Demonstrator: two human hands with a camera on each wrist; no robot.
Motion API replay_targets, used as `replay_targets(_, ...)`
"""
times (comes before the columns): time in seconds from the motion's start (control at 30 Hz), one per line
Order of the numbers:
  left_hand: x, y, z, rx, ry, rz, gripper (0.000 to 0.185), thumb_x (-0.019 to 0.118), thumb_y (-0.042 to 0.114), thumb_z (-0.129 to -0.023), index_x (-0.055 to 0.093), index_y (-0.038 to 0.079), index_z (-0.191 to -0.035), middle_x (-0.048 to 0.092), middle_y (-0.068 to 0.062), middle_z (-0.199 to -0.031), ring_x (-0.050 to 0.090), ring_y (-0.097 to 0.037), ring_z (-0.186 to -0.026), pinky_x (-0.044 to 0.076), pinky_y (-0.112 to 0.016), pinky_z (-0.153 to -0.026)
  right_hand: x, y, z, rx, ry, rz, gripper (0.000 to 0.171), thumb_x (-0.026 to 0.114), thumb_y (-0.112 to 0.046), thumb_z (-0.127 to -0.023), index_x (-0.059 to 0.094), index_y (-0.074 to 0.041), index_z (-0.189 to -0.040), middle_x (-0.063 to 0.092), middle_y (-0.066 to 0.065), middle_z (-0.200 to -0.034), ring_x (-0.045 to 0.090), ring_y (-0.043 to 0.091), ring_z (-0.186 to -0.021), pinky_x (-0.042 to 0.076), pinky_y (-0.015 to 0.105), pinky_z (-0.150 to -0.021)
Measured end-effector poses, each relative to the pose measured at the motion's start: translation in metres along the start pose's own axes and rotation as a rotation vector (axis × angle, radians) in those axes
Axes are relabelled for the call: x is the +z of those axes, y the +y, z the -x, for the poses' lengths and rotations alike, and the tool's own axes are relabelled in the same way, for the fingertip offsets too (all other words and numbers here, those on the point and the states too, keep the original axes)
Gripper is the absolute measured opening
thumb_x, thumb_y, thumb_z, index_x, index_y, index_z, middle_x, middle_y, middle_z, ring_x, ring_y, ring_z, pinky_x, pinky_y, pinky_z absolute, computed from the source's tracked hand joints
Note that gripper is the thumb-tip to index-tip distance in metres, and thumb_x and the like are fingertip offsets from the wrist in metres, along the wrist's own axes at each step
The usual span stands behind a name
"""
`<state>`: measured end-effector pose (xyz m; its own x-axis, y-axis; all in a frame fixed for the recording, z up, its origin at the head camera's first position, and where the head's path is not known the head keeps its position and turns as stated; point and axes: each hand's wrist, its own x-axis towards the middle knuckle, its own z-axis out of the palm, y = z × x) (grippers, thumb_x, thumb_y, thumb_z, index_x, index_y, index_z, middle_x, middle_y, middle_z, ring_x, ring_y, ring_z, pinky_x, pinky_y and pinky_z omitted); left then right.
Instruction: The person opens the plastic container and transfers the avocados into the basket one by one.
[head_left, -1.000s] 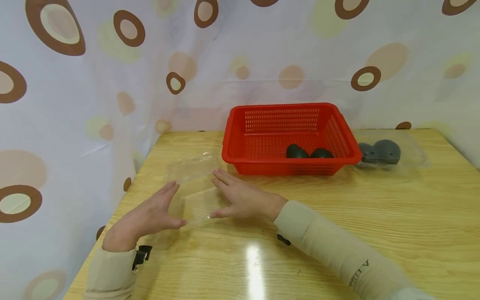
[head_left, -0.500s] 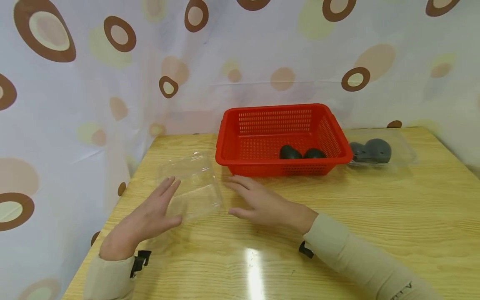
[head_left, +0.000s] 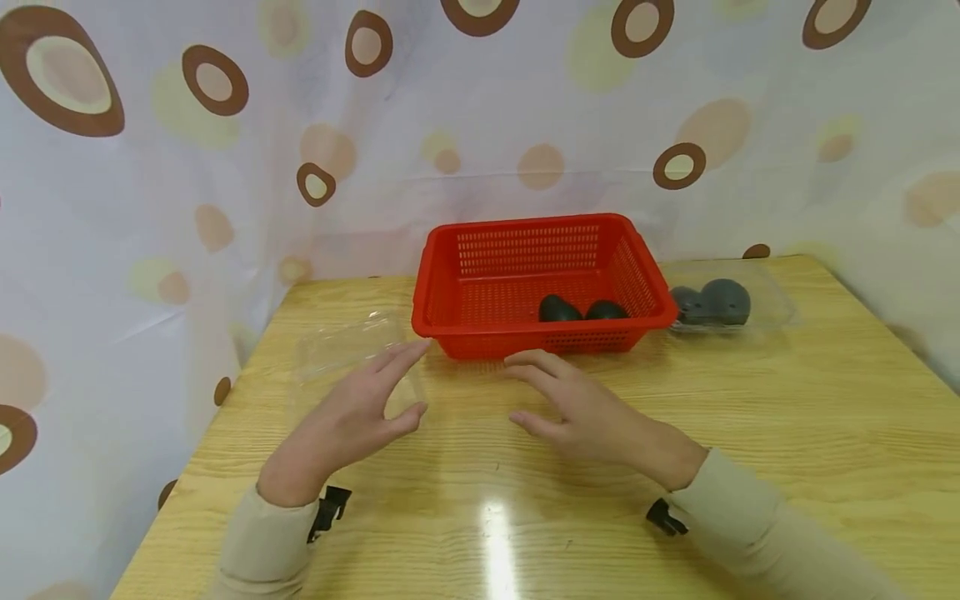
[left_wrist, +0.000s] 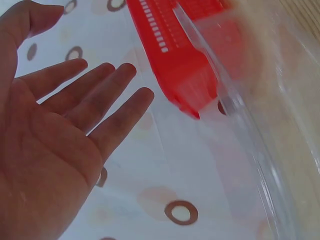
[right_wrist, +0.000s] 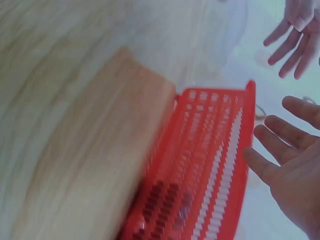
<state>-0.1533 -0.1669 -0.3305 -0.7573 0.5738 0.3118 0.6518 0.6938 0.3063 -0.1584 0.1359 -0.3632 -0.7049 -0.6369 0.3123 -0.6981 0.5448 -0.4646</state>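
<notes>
A clear empty plastic container (head_left: 333, 346) lies on the wooden table (head_left: 787, 433) at the left. My left hand (head_left: 360, 408) hovers over its near right corner, fingers straight and spread; I cannot tell whether it touches. The left wrist view shows the open palm (left_wrist: 60, 125) apart from the container's rim (left_wrist: 250, 140). My right hand (head_left: 581, 404) floats open, palm down, just in front of the red basket (head_left: 450, 329), holding nothing. Two dark avocados (head_left: 558, 310) lie in the basket's near right part.
A second clear container (head_left: 772, 308) holding two dark round fruits (head_left: 723, 300) sits right of the basket. A spotted curtain (head_left: 150, 208) closes off the back and left. The table's left edge runs close to the left forearm.
My right hand has left the clear container and moved right, to the front of the basket. My left hand has shifted right and forward across the container.
</notes>
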Motion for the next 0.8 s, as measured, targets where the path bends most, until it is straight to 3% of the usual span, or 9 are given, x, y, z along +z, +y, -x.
replay_targets(0.23, 0.010, 0.020, -0.023, 0.103, 0.009, -0.002, 0.071, 0.071, 0.019, -0.090, 0.038, 0.010, -0.152, 0.051, -0.010, -0.147, 0.055, -0.027, -0.129, 0.050, -0.042, -0.105, -0.028, 0.013, 0.020, -0.059, 0.169, 0.071, 0.042, 0.069, -0.019, -0.093, 0.057, -0.012, -0.132, 0.053, 0.003, -0.137, 0.057, 0.020, -0.121, 0.052, 0.041, -0.097)
replay_targets(0.4, 0.018, 0.035, -0.040, 0.187, 0.036, 0.007, 0.069, 0.069, 0.020, -0.091, 0.038, 0.011, -0.152, 0.049, -0.008, -0.149, 0.059, -0.024, -0.125, 0.055, -0.036, -0.097, -0.047, 0.026, 0.037, -0.084, 0.291, 0.111, 0.041, 0.070, -0.006, -0.087, 0.061, -0.010, -0.127, 0.058, 0.003, -0.131, 0.057, 0.020, -0.118, 0.044, 0.020, -0.102)
replay_targets(0.53, 0.026, 0.046, -0.053, 0.217, 0.033, 0.016, 0.069, 0.069, 0.022, -0.091, 0.038, 0.012, -0.152, 0.049, -0.007, -0.149, 0.067, -0.019, -0.107, 0.057, -0.028, -0.081, -0.063, 0.038, 0.052, -0.056, 0.346, 0.130, 0.038, 0.068, 0.000, -0.086, 0.062, -0.008, -0.123, 0.059, 0.006, -0.128, 0.056, 0.019, -0.115, 0.034, 0.006, -0.102)
replay_targets(0.63, 0.033, 0.055, -0.063, 0.249, 0.014, 0.029, 0.069, 0.068, 0.022, -0.092, 0.038, 0.010, -0.153, 0.048, -0.006, -0.150, 0.065, -0.018, -0.111, 0.057, -0.025, -0.086, -0.076, 0.048, 0.063, -0.034, 0.379, 0.156, 0.036, 0.068, 0.003, -0.085, 0.063, -0.005, -0.120, 0.059, 0.008, -0.125, 0.055, 0.018, -0.112, 0.033, 0.004, -0.100)
replay_targets(0.67, 0.036, 0.058, -0.066, 0.262, 0.006, 0.030, 0.068, 0.068, 0.022, -0.092, 0.038, 0.010, -0.153, 0.048, -0.006, -0.150, 0.062, -0.019, -0.119, 0.055, -0.026, -0.092, -0.080, 0.051, 0.067, -0.022, 0.388, 0.166, 0.035, 0.067, 0.003, -0.086, 0.063, -0.005, -0.119, 0.059, 0.008, -0.125, 0.055, 0.019, -0.112, 0.033, 0.004, -0.098)
replay_targets(0.8, 0.047, 0.071, -0.080, 0.303, -0.038, 0.050, 0.067, 0.065, 0.023, -0.094, 0.036, 0.010, -0.153, 0.047, -0.005, -0.151, 0.053, -0.018, -0.132, 0.048, -0.029, -0.107, -0.093, 0.062, 0.081, 0.024, 0.429, 0.237, 0.031, 0.066, 0.003, -0.087, 0.064, -0.002, -0.117, 0.060, 0.010, -0.123, 0.055, 0.019, -0.106, 0.039, 0.009, -0.085)
